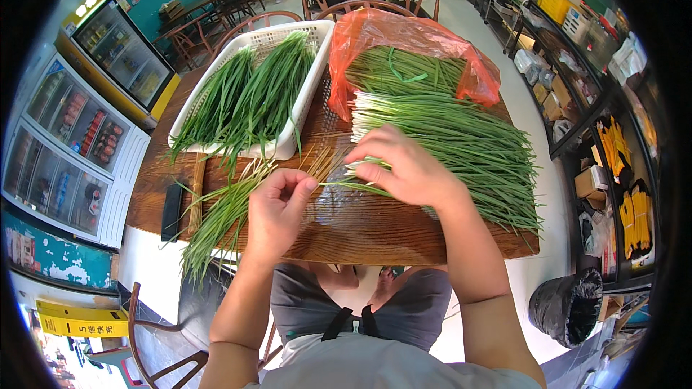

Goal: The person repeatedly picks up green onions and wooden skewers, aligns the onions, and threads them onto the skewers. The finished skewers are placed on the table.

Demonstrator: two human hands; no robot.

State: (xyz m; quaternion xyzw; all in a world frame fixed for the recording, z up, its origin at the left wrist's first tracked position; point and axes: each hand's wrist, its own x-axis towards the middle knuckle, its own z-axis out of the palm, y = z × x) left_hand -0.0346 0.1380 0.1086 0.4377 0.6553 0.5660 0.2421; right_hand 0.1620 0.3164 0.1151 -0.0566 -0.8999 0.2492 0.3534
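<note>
My left hand point(278, 210) is at the front of the wooden table point(373, 237), its thumb and forefinger pinched on the end of a thin green stalk point(354, 183). My right hand point(408, 167) arches over the white ends of the chives point(459, 140), fingers curled; whether they grip any is hidden. These chives lie in a wide layer, white ends to the left. Between my hands, several thin wooden sticks point(324, 162) lie on the tabletop. A loose heap of paler chives point(221, 221) is left of and partly behind my left hand, drooping over the near edge.
A white plastic basket point(316, 75) holds dark green chives at back left. A red plastic bag point(367, 27) with more chives stands at back right. A stick bundle point(197, 194) and a black oblong object point(172, 210) lie at left. Below right is a lined bin point(565, 308).
</note>
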